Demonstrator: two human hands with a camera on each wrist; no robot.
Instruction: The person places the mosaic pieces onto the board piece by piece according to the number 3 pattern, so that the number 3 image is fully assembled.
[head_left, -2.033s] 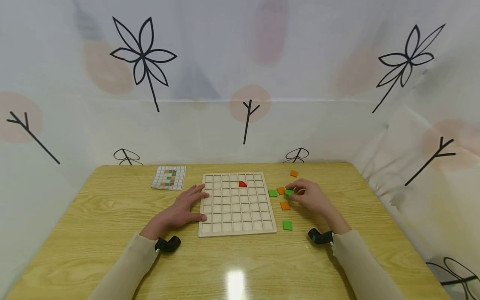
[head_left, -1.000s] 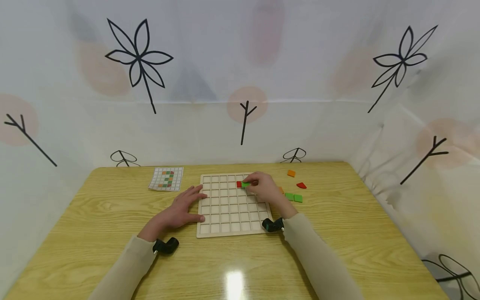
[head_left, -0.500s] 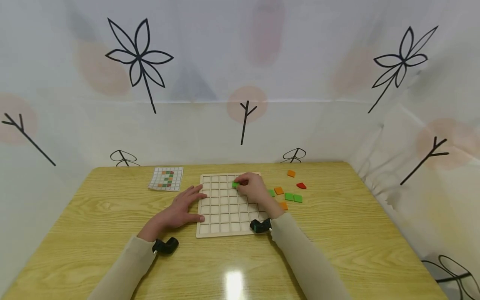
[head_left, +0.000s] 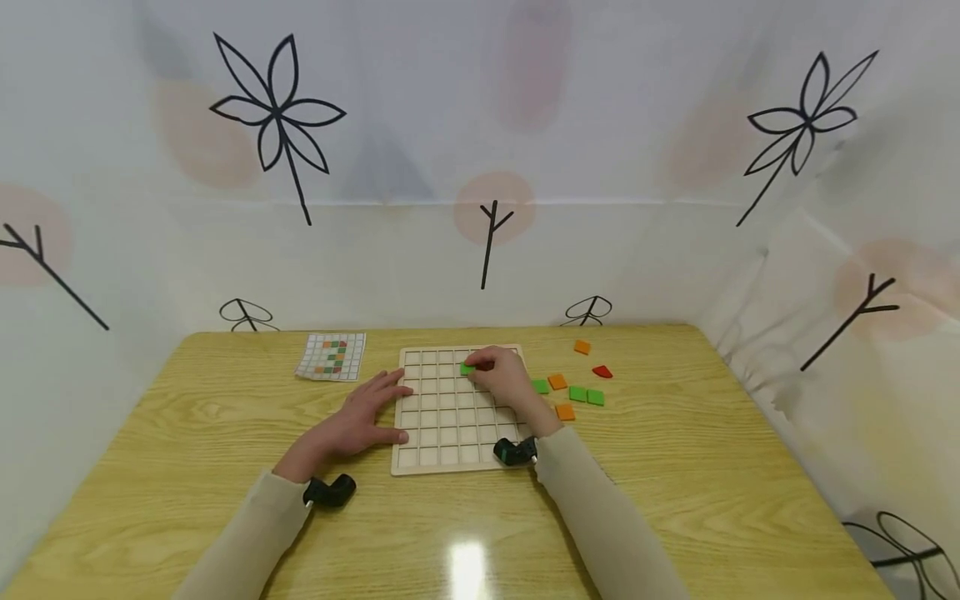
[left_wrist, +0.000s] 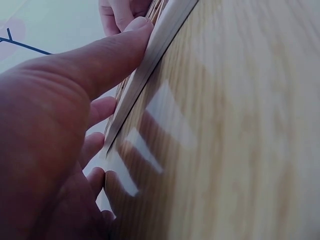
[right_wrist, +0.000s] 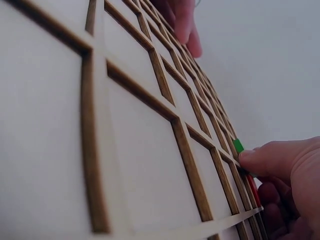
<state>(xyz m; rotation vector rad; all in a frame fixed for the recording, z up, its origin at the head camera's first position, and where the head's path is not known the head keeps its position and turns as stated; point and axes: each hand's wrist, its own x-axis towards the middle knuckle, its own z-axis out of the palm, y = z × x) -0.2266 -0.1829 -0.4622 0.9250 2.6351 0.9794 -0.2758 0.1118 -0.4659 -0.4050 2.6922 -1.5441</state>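
A light wooden grid board (head_left: 437,472) lies on the table. My left hand (head_left: 365,419) rests at its left edge with fingers spread and straight; in the left wrist view the thumb (left_wrist: 115,52) touches the board's side. My right hand (head_left: 506,383) is over the upper part of the board and pinches a green square tile (head_left: 467,369) at a cell in the second row. In the right wrist view the green tile (right_wrist: 238,145) shows beside the thumb, with a red piece (right_wrist: 254,191) in the grid below it. That red piece is hidden by my hand in the head view.
Right of the board lie orange tiles (head_left: 565,412), green tiles (head_left: 577,393) and a red rounded piece (head_left: 602,372). A paper card (head_left: 332,357) printed with a coloured grid pattern lies at the back left of the table (head_left: 420,533). A patterned cloth hangs behind.
My right hand has carried the green tile from the table at right onto the board, leftward past the red piece there. My left hand has stayed at the board's edge.
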